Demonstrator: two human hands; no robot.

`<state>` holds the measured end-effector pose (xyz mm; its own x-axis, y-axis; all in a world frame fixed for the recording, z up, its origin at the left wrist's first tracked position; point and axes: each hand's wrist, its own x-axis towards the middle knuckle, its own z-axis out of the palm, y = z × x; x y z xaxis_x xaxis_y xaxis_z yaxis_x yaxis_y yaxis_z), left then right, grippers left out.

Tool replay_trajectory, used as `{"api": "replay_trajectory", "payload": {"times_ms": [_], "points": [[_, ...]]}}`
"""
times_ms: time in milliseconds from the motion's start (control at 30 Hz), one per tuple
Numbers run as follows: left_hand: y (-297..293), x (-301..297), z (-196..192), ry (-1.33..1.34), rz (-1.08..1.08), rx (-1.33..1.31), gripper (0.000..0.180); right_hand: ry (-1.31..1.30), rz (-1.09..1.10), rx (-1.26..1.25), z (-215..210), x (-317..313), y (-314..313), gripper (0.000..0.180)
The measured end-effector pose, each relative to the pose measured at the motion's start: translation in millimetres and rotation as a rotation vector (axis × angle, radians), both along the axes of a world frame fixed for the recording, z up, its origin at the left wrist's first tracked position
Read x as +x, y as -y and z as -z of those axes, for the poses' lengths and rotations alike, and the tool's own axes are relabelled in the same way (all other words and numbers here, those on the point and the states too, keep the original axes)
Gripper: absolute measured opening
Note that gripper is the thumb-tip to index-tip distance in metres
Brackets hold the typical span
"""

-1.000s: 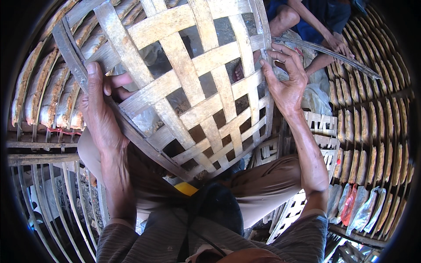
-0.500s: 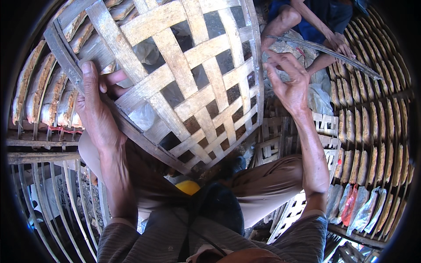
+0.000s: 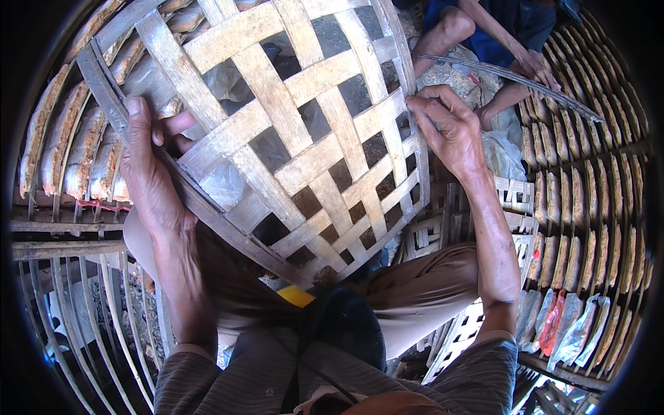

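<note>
A woven panel of wide, flat bamboo strips (image 3: 287, 86) with a darker rim fills the upper middle, tilted in front of me. My left hand (image 3: 149, 159) is closed round its left rim, the thumb on the near face and fingertips showing through a gap. At the opposite rim my right hand (image 3: 451, 128) is bent, thumb and fingertips drawn together and touching the edge. Whether it pinches a loose strip there is too small to make out. Through the openings, crumpled clear plastic (image 3: 225, 183) shows behind the panel.
At the upper right a person (image 3: 498, 41) sits holding a long thin dark strip (image 3: 512, 77). Slatted racks with rows of brown-edged slabs (image 3: 574, 194) curve along the right, and similar slabs (image 3: 66, 149) line the left. A slatted frame (image 3: 90, 318) stands at lower left.
My right hand has come left and its spread fingers have closed at the panel's right rim. The panel has shifted slightly, its lower part toward the right; my left hand keeps its grip.
</note>
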<state>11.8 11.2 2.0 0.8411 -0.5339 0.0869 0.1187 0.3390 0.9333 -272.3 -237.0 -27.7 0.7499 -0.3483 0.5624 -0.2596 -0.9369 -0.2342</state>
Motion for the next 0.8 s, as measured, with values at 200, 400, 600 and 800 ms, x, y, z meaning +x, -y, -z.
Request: {"api": "replay_trajectory", "payload": {"times_ms": [200, 400, 600, 800], "points": [[-1.0, -3.7, -1.3, -0.010, -0.002, -0.015, 0.039, -0.028, 0.125, -0.053, -6.3, 11.8, -7.2, 0.008], [0.5, -1.7, 1.3, -0.010, -0.043, -0.004, 0.040, -0.066, 0.170, -0.192, -8.9, 9.8, -3.1, 0.012], [1.5, -9.5, -1.5, 0.041, -0.060, 0.062, 0.042, 0.027, 0.115, -0.238, -9.3, 6.9, -5.9, 0.020], [1.5, -7.2, -0.3, 0.019, -0.074, 0.055, 0.042, -0.121, 0.372, -0.389, -16.8, -15.3, 14.8, 0.015]]}}
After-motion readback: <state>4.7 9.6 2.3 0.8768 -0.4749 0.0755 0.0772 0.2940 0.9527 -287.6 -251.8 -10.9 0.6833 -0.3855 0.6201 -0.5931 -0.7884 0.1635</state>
